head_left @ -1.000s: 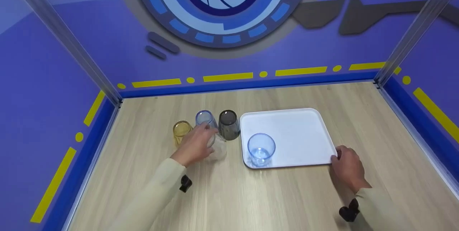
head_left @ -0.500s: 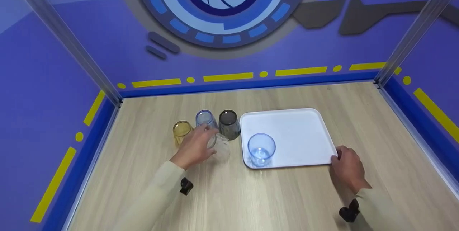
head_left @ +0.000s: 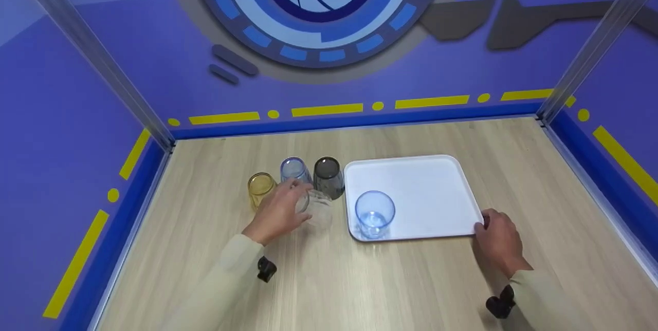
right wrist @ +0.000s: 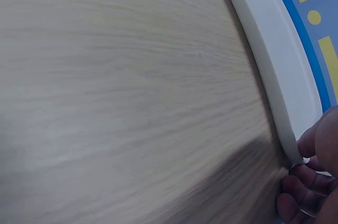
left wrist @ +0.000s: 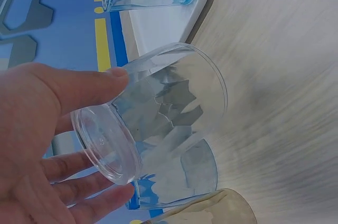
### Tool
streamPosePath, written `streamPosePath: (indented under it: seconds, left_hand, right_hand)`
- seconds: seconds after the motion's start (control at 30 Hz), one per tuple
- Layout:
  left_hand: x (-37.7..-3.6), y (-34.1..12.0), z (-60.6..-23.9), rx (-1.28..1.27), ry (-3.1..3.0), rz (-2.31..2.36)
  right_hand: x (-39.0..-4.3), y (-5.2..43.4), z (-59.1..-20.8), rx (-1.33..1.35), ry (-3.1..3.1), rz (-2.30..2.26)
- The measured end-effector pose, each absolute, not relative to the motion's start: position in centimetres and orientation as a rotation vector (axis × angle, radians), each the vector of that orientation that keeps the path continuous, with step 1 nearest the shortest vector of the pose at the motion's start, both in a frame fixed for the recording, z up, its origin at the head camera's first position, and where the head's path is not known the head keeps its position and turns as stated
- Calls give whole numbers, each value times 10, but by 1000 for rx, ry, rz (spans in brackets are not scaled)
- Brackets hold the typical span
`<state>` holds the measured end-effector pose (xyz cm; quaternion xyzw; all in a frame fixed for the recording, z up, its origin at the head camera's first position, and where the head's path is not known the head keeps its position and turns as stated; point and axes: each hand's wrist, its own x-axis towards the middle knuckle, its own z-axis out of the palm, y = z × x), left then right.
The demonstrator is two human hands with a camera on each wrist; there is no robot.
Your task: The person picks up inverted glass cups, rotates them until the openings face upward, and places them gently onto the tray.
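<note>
My left hand (head_left: 279, 211) grips a clear faceted glass (head_left: 318, 209) by its base and tilts it just above the wooden table, left of the white tray (head_left: 426, 182). In the left wrist view the thumb and fingers (left wrist: 79, 89) wrap round the clear glass (left wrist: 158, 110). A blue glass (head_left: 375, 214) stands upright in the tray's near left corner. My right hand (head_left: 497, 241) pinches the tray's near right corner; the right wrist view shows its fingers (right wrist: 311, 168) on the tray rim (right wrist: 269, 71).
Three upside-down glasses stand in a row behind my left hand: yellow (head_left: 260, 187), blue (head_left: 294, 170) and dark grey (head_left: 328, 177). Purple walls with blue skirting close the table on three sides.
The clear glass in my left hand has shifted slightly right and tilted further. The right hand and the tray have not moved.
</note>
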<state>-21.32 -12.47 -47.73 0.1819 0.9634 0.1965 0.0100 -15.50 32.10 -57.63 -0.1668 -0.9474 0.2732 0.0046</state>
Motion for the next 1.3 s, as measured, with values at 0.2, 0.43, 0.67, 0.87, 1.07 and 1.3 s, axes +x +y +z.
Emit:
streamPosePath:
  seconds: [0.2, 0.43, 0.67, 0.87, 1.07, 1.3]
  left_hand:
    - [-213, -125, -479, 518, 3004, 639]
    - [-212, -125, -479, 459, 2987, 676]
    - [-212, -126, -481, 483, 2988, 717]
    - [-212, -127, -482, 502, 2993, 733]
    - [-211, -127, -482, 526, 2990, 768]
    - [-211, -128, -483, 547, 2991, 802]
  right_hand:
    - [-155, 322, -576, -511, -2965, 871]
    - [-155, 322, -575, -511, -2965, 886]
    - [-155, 322, -574, -509, -2972, 895]
    - [-155, 323, -576, -512, -2980, 890]
    - [-154, 323, -576, -509, -2977, 891]
    - [-154, 323, -576, -505, -2972, 897]
